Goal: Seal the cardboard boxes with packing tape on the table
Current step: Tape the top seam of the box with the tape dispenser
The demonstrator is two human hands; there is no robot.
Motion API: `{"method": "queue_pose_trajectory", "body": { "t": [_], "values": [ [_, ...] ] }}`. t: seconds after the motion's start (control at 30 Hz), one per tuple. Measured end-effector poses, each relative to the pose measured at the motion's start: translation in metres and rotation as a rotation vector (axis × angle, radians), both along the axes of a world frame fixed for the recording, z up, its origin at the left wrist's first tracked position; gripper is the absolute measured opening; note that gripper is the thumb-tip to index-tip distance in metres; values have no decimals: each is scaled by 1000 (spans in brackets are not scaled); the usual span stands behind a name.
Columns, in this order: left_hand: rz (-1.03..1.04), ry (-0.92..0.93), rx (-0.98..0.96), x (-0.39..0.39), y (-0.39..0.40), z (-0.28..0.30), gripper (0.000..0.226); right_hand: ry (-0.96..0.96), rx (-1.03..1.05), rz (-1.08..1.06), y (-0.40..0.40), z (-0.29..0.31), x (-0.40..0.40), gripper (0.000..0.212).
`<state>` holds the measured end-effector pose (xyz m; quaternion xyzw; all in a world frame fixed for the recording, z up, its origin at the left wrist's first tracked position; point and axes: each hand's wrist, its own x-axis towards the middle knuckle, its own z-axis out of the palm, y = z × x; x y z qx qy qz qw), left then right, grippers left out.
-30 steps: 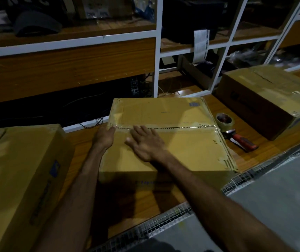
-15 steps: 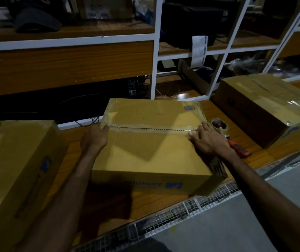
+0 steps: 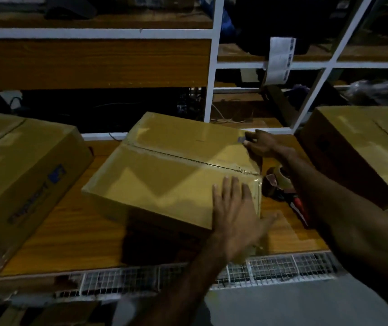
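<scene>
While the left hand (image 3: 233, 215) lies flat, fingers straight, on the near right corner of the centre cardboard box (image 3: 174, 172), the right hand (image 3: 262, 144) grips its far right corner. Taped seam runs left-right; the tape dispenser (image 3: 282, 187) sits just right, nearer the right hand.

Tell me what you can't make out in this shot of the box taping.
- Tape dispenser, head view: mostly behind the right forearm.
- Left box: cut off by the left edge; its print is blurred.
- Middle box: near right corner under the left hand.
- Right hand: motion blur hides the fingers' hold.
</scene>
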<state>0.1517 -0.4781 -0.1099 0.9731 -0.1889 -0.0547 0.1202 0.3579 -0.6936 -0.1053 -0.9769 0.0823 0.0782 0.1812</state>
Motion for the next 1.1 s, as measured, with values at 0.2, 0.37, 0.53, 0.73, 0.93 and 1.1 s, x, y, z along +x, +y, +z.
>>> {"method": "queue_pose_trajectory", "body": {
  "t": [0.2, 0.37, 0.53, 0.73, 0.93, 1.1],
  "values": [
    [-72, -65, -17, -15, -8, -10, 84, -82, 124, 9, -30, -49, 23, 76],
    [-259, -60, 50, -21, 56, -11, 77, -110, 157, -22, 11, -3, -75, 64],
    [-355, -3, -51, -27, 141, -7, 82, -252, -12, -88, 54, 2, -163, 50],
    [-255, 11, -188, -20, 214, -18, 93, -354, -9, -240, 104, -15, -219, 49],
    [-118, -66, -207, -10, 233, -14, 97, -407, 9, -330, 141, -15, -250, 46],
    [-28, -112, -174, -24, 215, -6, 94, -390, 130, -297, 130, -18, -257, 51]
  ]
}}
